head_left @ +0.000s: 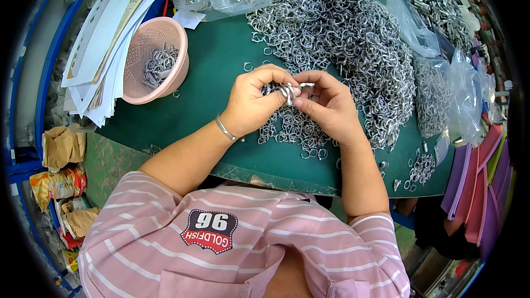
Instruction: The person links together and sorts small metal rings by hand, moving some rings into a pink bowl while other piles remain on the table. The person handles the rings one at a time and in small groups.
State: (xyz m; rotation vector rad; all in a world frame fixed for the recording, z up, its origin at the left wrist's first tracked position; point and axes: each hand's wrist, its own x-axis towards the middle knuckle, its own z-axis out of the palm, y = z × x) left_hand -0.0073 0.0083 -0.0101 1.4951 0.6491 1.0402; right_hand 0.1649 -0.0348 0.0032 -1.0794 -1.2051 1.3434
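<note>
Close together over the green tabletop (pixel 210 99), my two hands handle small silver metal rings (pixel 289 94). My left hand (pixel 251 99), with a bangle on its wrist, is closed on a few of them between thumb and fingers. My right hand (pixel 331 107) pinches a ring at the left hand's fingertips; part of it is hidden by the fingers. A large heap of similar open-looking rings (pixel 337 22) spreads just beyond and to the right of my hands. Loose rings (pixel 298 129) lie beneath them.
At the left stands a pink plastic basket (pixel 181 72) with some metal parts inside, beside a stack of papers (pixel 105 38). Clear plastic bags (pixel 464 94) are at the right and far side. A small ring cluster (pixel 422 168) lies near the right table edge. Blue shelving (pixel 47 66) borders the left.
</note>
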